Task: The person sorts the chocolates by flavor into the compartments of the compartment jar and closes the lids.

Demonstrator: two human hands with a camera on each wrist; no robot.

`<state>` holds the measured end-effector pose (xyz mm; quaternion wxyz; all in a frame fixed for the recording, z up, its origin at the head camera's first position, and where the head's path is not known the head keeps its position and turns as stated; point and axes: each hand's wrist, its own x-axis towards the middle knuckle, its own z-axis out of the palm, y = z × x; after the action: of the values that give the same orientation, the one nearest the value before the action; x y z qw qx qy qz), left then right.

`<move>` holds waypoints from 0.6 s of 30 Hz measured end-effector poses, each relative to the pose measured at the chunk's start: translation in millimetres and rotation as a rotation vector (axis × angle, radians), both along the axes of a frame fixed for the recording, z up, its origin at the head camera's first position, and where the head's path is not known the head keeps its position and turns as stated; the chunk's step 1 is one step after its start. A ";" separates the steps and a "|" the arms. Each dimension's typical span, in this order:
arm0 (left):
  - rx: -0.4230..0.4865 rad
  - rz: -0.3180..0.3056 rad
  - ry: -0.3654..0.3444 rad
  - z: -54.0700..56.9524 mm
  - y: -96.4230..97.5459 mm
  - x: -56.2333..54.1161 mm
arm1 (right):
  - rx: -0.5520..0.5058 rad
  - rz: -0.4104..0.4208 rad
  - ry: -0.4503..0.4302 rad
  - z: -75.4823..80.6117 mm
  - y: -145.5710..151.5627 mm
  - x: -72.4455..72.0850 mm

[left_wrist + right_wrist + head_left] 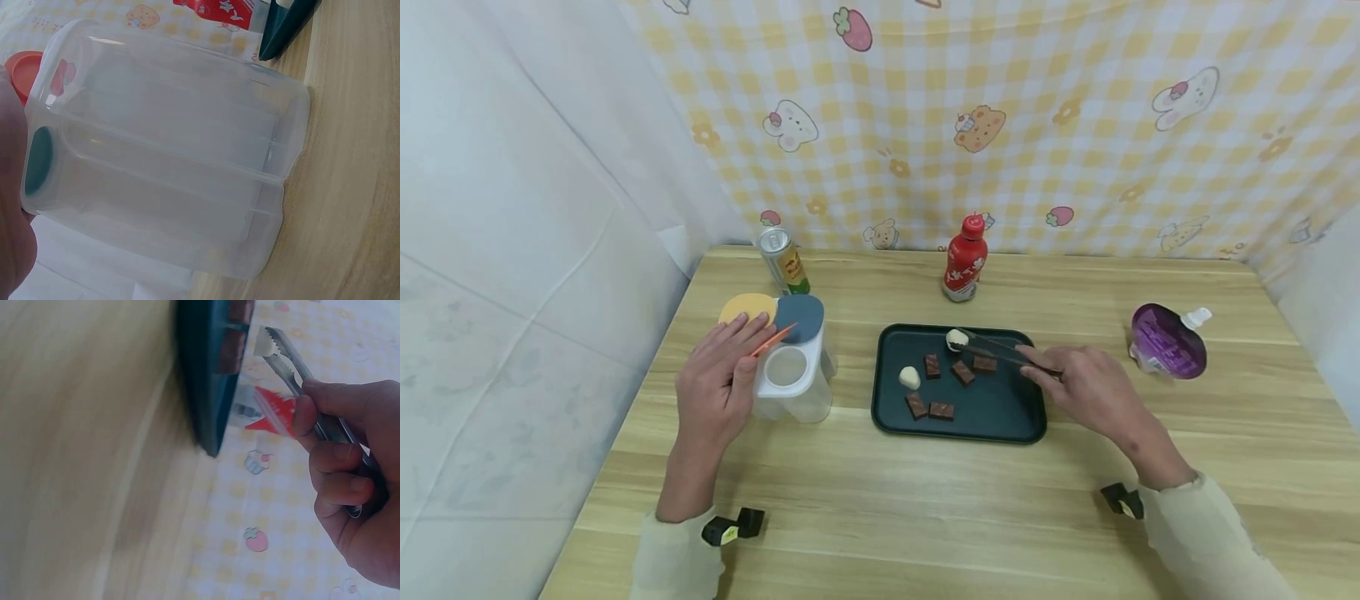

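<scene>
My right hand (1086, 390) grips dark metal tongs (1000, 347) above the dark green tray (1000, 421). Between the serrated tips is a white piece (265, 345), its kind unclear. Another white piece (910, 377) and several brown chocolate pieces (942, 412) lie on the tray. On the left, my left hand (718, 375) rests with extended fingers on top of a clear multi-compartment container (811, 406). Its yellow lid (748, 305) lies partly under the fingers, beside a blue lid (801, 317). An orange lid (775, 338) stands raised by the thumb, and the front compartment shows a round opening (786, 367).
Behind the container stands a drink can (785, 262). A red bottle (965, 260) is behind the tray, and a purple spouted pouch (1172, 342) lies to the right. A checked curtain (1037, 167) hangs along the back edge of the wooden table (910, 508).
</scene>
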<state>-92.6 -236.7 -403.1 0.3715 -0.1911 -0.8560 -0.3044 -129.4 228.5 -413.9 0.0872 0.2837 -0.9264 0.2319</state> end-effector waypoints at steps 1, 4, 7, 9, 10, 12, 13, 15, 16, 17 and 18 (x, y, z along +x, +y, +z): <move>0.002 0.001 -0.002 -0.1 0.1 0.0 | -0.011 0.005 0.013 1.7 -1.4 1.0; 0.003 0.004 0.000 -0.3 0.5 -0.3 | -0.050 0.023 0.070 8.7 -7.7 3.6; 0.007 0.005 0.003 -0.1 0.9 -0.9 | -0.101 0.054 0.137 17.8 -18.3 5.9; 0.007 0.006 0.009 0.2 1.0 -1.2 | -0.134 0.079 0.164 24.2 -28.0 8.0; 0.006 0.008 0.012 0.3 1.1 -1.3 | -0.151 0.092 0.169 27.3 -33.5 9.1; 0.003 0.013 0.016 0.6 1.1 -1.4 | -0.183 0.119 0.169 33.1 -45.8 11.8; 0.003 0.014 0.017 0.6 1.1 -1.5 | -0.195 0.132 0.168 35.5 -52.2 13.2; 0.002 0.017 0.016 0.6 1.0 -1.5 | -0.224 0.157 0.163 39.5 -65.2 16.0; 0.002 0.018 0.014 0.6 0.9 -1.5 | -0.236 0.175 0.164 41.1 -71.6 17.1; 0.002 0.019 0.013 0.4 0.8 -1.3 | -0.251 0.194 0.161 42.4 -77.9 18.3; 0.004 0.019 0.012 0.2 0.7 -1.2 | -0.264 0.212 0.156 43.3 -83.9 19.3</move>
<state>-93.7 -235.9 -403.0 0.3800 -0.1840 -0.8550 -0.3011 -110.1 144.6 -370.6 0.1704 0.3831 -0.8432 0.3366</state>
